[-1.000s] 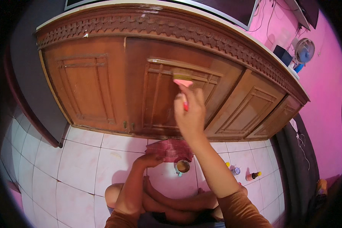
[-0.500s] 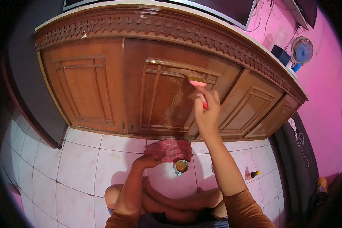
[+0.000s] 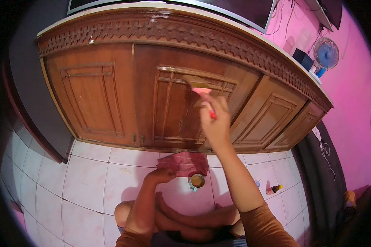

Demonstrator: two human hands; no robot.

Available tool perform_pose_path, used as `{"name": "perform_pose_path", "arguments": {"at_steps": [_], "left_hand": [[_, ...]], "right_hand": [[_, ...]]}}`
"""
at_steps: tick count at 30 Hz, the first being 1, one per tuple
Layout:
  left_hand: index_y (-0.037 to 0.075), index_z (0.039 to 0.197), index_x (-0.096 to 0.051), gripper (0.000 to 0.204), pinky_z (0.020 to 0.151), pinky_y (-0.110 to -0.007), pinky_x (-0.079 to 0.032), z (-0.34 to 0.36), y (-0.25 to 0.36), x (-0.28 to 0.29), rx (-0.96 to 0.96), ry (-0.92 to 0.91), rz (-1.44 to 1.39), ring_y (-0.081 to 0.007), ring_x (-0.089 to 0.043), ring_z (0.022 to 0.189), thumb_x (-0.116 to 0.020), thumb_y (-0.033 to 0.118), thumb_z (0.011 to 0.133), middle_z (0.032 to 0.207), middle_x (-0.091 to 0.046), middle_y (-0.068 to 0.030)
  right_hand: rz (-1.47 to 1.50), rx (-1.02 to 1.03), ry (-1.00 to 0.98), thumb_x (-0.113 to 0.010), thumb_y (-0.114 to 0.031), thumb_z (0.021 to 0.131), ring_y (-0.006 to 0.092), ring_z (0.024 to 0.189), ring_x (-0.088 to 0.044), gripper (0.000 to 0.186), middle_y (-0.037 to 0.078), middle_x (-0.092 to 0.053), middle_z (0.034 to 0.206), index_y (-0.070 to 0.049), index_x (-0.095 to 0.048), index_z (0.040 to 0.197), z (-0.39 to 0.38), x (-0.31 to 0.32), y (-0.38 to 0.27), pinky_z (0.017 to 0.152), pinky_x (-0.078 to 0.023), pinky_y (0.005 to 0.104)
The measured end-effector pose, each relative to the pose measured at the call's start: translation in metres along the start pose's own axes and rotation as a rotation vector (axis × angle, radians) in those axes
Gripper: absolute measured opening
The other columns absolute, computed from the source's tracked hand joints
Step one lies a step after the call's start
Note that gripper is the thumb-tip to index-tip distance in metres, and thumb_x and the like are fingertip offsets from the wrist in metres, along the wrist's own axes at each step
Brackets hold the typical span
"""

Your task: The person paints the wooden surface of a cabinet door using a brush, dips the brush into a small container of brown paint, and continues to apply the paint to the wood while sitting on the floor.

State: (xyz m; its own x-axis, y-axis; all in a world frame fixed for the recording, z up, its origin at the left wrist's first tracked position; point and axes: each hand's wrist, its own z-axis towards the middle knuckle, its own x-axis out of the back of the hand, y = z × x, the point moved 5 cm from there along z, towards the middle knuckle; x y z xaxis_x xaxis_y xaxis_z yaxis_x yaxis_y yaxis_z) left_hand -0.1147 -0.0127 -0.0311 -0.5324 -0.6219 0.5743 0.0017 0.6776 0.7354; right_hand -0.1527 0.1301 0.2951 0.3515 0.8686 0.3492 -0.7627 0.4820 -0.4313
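My right hand (image 3: 217, 119) is closed round the red handle of a paintbrush (image 3: 201, 90). The brush has a pink collar and its bristles touch the upper part of a brown wooden cabinet door (image 3: 175, 99), just below the top moulding of its raised frame. Low in front of the cabinet, my left hand (image 3: 163, 175) hangs with its fingers curled together and nothing visible in them. It is beside a folded red checked cloth (image 3: 187, 162) on the floor. Close to the cloth's near edge stands a cup (image 3: 197, 181) of brownish liquid, its handle toward me.
Further doors (image 3: 261, 119) of the cabinet extend to the right. A small bottle with a yellow cap (image 3: 274, 189) lies on the white tiled floor (image 3: 84, 177). A screen and a fan (image 3: 326, 53) stand on the cabinet top. A dark panel (image 3: 33, 82) borders the left side.
My right hand and the paintbrush have moved left along the upper door panel. The pale streaks on the panel show less now. My left hand has stayed nearly in place.
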Motion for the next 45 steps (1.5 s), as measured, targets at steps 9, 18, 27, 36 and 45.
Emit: {"name": "perform_pose_path", "arguments": {"at_steps": [9, 18, 27, 36, 45], "left_hand": [[0.003, 0.096, -0.069, 0.049, 0.074, -0.041, -0.052, 0.010, -0.009, -0.010, -0.023, -0.042, 0.010, -0.0266, -0.067, 0.074, -0.052, 0.049, 0.089, 0.077, -0.069, -0.0132], [0.002, 0.092, -0.068, 0.048, 0.073, -0.039, -0.051, 0.005, 0.002, -0.006, -0.014, -0.043, 0.004, -0.0252, -0.066, 0.074, -0.054, 0.048, 0.088, 0.075, -0.068, -0.0124], [0.000, 0.080, -0.067, 0.051, 0.070, -0.040, -0.050, 0.011, -0.007, -0.009, -0.057, -0.038, -0.012, -0.0256, -0.065, 0.069, -0.052, 0.049, 0.089, 0.070, -0.065, -0.0143], [0.001, 0.094, -0.066, 0.055, 0.073, -0.042, -0.050, 0.000, 0.011, -0.006, -0.063, -0.024, -0.036, -0.0262, -0.066, 0.073, -0.051, 0.054, 0.090, 0.073, -0.066, -0.0146], [0.003, 0.111, -0.066, 0.062, 0.085, -0.043, -0.050, 0.009, 0.015, -0.012, -0.058, -0.081, 0.064, -0.0333, -0.066, 0.091, -0.044, 0.058, 0.092, 0.096, -0.069, -0.0186]], "right_hand": [[-0.262, -0.090, 0.190, -0.056, -0.007, 0.088, 0.0288, 0.081, -0.057, 0.027, 0.015, -0.053, 0.091, -0.002, -0.066, 0.112, -0.009, 0.047, 0.008, 0.075, -0.047, 0.0380], [-0.305, -0.036, 0.100, -0.057, -0.006, 0.085, 0.0384, 0.091, -0.058, 0.034, 0.020, -0.053, 0.100, 0.000, -0.060, 0.117, 0.000, -0.022, -0.016, 0.080, -0.048, 0.0456], [-0.279, -0.116, 0.151, -0.058, -0.007, 0.085, 0.0333, 0.082, -0.056, 0.034, 0.017, -0.050, 0.091, -0.002, -0.062, 0.118, -0.019, 0.022, -0.011, 0.073, -0.047, 0.0426], [-0.189, 0.003, -0.018, -0.059, -0.008, 0.085, 0.0386, 0.092, -0.057, 0.035, 0.019, -0.052, 0.102, -0.003, -0.058, 0.120, -0.004, -0.033, -0.027, 0.080, -0.048, 0.0453], [-0.339, -0.159, 0.129, -0.057, -0.009, 0.086, 0.0355, 0.085, -0.059, 0.032, 0.017, -0.052, 0.093, -0.004, -0.063, 0.117, -0.012, 0.020, -0.009, 0.074, -0.049, 0.0432]]}}
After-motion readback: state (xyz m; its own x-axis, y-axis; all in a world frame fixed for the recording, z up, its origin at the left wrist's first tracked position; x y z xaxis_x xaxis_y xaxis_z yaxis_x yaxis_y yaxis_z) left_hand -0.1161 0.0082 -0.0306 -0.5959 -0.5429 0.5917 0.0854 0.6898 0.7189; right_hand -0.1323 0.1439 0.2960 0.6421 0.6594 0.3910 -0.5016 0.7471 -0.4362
